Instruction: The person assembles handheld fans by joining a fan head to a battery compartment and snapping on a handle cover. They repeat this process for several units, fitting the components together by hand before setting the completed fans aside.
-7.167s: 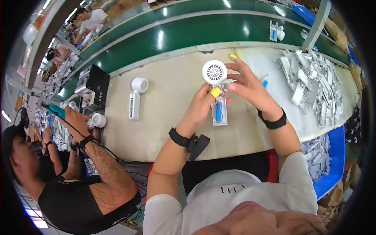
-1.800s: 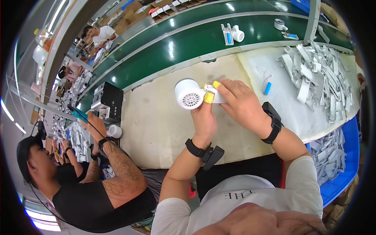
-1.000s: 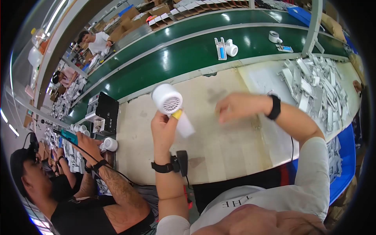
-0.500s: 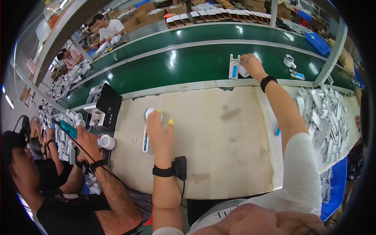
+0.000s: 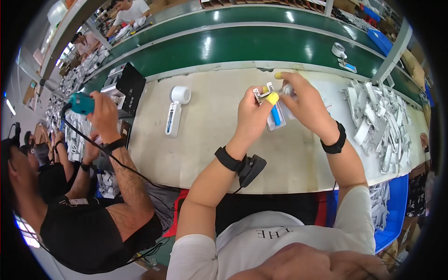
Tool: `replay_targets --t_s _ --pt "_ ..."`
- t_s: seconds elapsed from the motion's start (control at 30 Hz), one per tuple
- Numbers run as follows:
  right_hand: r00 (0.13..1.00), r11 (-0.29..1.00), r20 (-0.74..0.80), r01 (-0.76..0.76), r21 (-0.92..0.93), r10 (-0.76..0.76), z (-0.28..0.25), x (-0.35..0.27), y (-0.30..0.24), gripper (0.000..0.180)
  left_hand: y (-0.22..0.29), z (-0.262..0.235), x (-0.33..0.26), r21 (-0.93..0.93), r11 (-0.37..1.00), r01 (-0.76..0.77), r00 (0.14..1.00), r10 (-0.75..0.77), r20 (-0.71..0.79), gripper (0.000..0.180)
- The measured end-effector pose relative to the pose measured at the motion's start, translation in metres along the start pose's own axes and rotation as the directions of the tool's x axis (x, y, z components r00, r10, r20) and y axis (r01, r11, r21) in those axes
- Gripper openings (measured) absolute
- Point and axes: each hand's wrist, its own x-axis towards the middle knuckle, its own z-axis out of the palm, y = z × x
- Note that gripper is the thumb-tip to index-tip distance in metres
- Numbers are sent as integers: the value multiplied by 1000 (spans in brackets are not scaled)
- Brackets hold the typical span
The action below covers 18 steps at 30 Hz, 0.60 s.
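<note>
Over the middle of the table, my left hand [image 5: 251,113] closes on an open white plastic handle casing with a blue battery [image 5: 276,115] in it. Yellow covers sit on the thumb and a fingertip. My right hand [image 5: 305,103] is at the casing's right side, fingers curled around a pale, blurred part that looks joined to it; a yellow cover shows on one fingertip. Left of my hands, a white handheld fan [image 5: 173,116] with a round head lies on the table, apart from both.
White plastic casings [image 5: 380,121] are heaped at the right above a blue bin [image 5: 396,210]. A black machine [image 5: 128,88] stands at the back left. Another fan piece [image 5: 339,50] lies on the green conveyor [image 5: 252,49]. At left a co-worker's hand [image 5: 105,116] holds a teal power tool [image 5: 81,103].
My right hand has brought the casing with the battery from the conveyor to the table's middle. My left hand has left the fan at left and now grips the casing.
</note>
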Motion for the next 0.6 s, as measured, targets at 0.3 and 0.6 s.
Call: replay_targets --t_s 0.3,0.6 --pt "910 293 410 -410 864 65 0 -54 29 92 17 -12 -24 -586 797 147 960 28 279 26" --pt "816 853 -255 471 -223 -518 -15 -40 51 53 -4 -17 -20 -367 833 414 863 -232 448 26"
